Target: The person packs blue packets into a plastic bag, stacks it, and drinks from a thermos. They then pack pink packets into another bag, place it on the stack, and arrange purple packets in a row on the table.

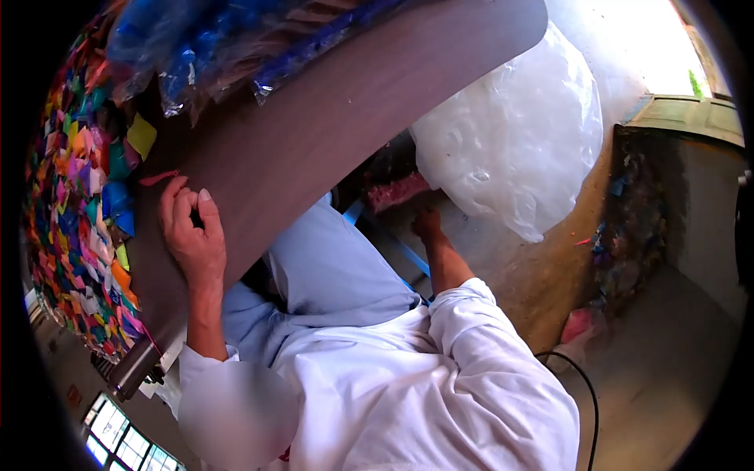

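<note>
The brown worktop (pixel 330 118) runs slantwise across the view, with a heap of bright paper scraps (pixel 75 196) along one edge and blue plastic bags (pixel 212 47) at its far end. Below it, on the floor, sits a big clear plastic sack (pixel 518 133). The left hand (pixel 192 235) rests on the worktop, fingers curled in a narrow grip, just beside a thin red strip (pixel 159 178) near the scraps. The right hand (pixel 428 224) reaches down to the pink material (pixel 400 192) by the sack; I cannot tell its grip
</note>
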Demonstrator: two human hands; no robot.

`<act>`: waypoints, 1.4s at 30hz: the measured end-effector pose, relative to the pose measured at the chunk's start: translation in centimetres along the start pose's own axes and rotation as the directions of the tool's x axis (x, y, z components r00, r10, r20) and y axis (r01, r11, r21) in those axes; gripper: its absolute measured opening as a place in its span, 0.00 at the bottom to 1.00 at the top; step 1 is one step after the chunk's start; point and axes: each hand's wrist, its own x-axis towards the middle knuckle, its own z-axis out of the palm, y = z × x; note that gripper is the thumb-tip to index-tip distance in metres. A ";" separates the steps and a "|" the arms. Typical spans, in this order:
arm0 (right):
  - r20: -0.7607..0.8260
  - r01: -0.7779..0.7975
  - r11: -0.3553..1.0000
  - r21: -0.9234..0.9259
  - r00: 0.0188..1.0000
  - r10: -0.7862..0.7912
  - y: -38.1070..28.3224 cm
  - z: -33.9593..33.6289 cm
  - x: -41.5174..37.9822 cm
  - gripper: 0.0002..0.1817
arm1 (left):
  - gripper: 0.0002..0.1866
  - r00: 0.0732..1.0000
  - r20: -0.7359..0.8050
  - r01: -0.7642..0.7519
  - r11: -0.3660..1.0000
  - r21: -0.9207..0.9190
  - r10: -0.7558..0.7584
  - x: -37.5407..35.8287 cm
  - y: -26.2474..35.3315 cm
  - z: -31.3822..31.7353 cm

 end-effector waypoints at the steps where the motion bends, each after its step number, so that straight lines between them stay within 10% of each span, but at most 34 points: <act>1: -0.043 -0.154 0.983 0.104 0.986 0.159 -2.2 0.5 -2.5 0.13 | 0.08 1.000 -0.006 -0.014 1.000 0.021 0.014 0.0 -0.1 0.1; 5: 0.004 -0.395 0.890 0.226 0.914 0.405 -2.3 1.9 -2.9 0.12 | 0.08 1.000 -0.006 0.004 1.000 0.000 -0.004 -0.2 -0.6 0.2; 10: 0.115 -0.351 0.935 0.047 0.932 0.344 1.7 4.4 0.1 0.15 | 0.08 1.000 0.012 0.013 0.998 0.064 -0.013 0.1 0.3 -0.2; 12: 0.206 0.011 0.964 -0.265 0.978 0.046 5.2 5.2 3.1 0.18 | 0.08 1.000 0.012 0.005 0.997 0.074 -0.006 0.2 0.3 -0.2; 14: 0.304 0.559 0.626 -0.544 0.827 -0.473 13.7 5.6 9.6 0.21 | 0.09 1.000 0.017 -0.006 0.997 0.082 0.005 0.3 0.1 -0.1; 17: 0.308 0.228 0.868 -0.441 0.947 -0.092 7.2 8.5 5.0 0.23 | 0.09 1.000 0.021 -0.017 0.996 0.083 0.015 0.3 0.1 -0.1; 21: 0.314 0.160 0.959 -0.232 0.946 -0.081 -2.4 8.2 -2.8 0.26 | 0.09 0.999 0.015 0.049 0.996 0.074 -0.050 0.3 0.3 -0.1; 23: 0.240 -0.203 0.977 0.069 0.954 0.181 -2.3 9.5 -2.7 0.28 | 0.09 0.997 0.016 0.078 0.994 0.081 -0.079 0.1 0.3 -0.2; 27: 0.347 -0.062 0.981 -0.181 0.930 0.123 -4.0 10.1 -3.6 0.27 | 0.09 0.996 0.005 0.085 0.993 0.081 -0.085 0.2 0.5 -0.2; 30: 0.332 -0.187 0.886 0.423 0.942 0.040 4.2 12.4 3.0 0.18 | 0.09 0.995 -0.008 0.097 0.993 0.067 -0.097 0.0 0.3 -0.1; 42: 0.292 -0.245 0.961 0.130 0.935 0.199 -0.6 11.7 2.1 0.12 | 0.07 0.991 -0.001 0.133 0.986 0.096 -0.133 -0.2 0.1 0.0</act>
